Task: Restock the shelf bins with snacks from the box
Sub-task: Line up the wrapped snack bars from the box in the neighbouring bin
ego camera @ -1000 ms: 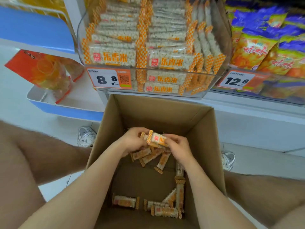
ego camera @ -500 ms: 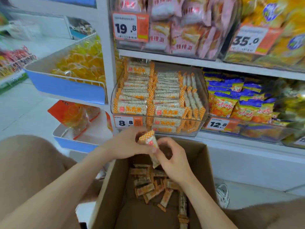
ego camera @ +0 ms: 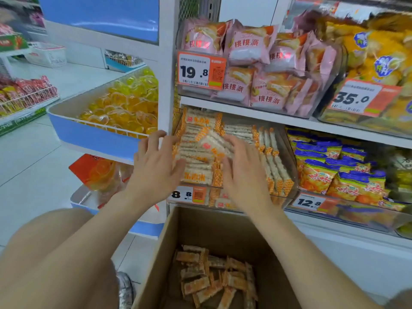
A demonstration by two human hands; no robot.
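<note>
Left hand (ego camera: 156, 161) hangs at the left edge of the clear shelf bin (ego camera: 289, 181), fingers straight and fanned apart, holding nothing. Right hand (ego camera: 243, 172) is beside it over the middle of the bin. Its fingers reach out across one snack pack (ego camera: 208, 144) that lies slantwise on top of the stacked packs (ego camera: 194, 177). The blur keeps me from telling whether thumb and fingers pinch that pack or only rest on it. The slanted pack sits between the two hands, closer to the right one's fingertips, over the left-hand column of the bin. Orange-checked ends show on the packs, and more rows stand on edge toward the bin's right wall. A price tag (ego camera: 187, 194) reading 8.8 hangs on the bin's front, between the two wrists. Below both forearms stands the open cardboard box (ego camera: 169, 248), right in front of the shelf unit, with a loose heap of the same snacks (ego camera: 211, 282) in its bottom. Pink pie packets (ego camera: 252, 45) fill the bin on the shelf above, blue-and-orange bags (ego camera: 321, 175) fill the bin to the right, and yellow jelly cups (ego camera: 124, 105) fill a blue-fronted tray to the left.
</note>
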